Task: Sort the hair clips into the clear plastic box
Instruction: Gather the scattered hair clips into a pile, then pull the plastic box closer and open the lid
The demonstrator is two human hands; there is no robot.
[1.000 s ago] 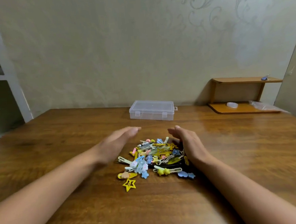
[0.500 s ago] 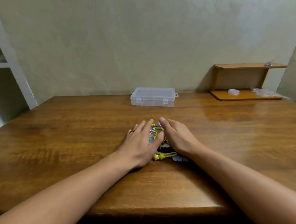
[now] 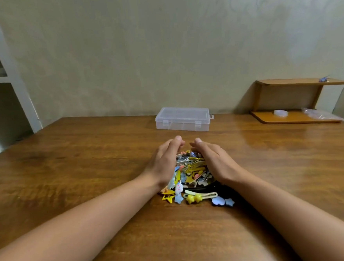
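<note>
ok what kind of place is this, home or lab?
Probably a home room: patterned wallpaper, a wooden table holding a small wooden shelf, and a pile of children's hair clips between both hands.

Home room, likely a bedroom or living area. Wooden table (image 3: pixel 89 177) with glossy brown grain pushed against a pale greenish wall (image 3: pixel 141 51) carrying a faint floral swirl pattern at upper right. White shelving unit (image 3: pixel 10 76) at left, contents too blurred to tell. Small two-tier wooden shelf (image 3: pixel 291 99) sits on the table's far right corner, holding a small clear item and a crinkled plastic bag (image 3: pixel 318 114). Household clutter: pile of colourful children's hair clips (image 3: pixel 191 180) and a clear plastic box (image 3: pixel 182 119), closed. Dim indoor lighting, no work equipment look.
</note>
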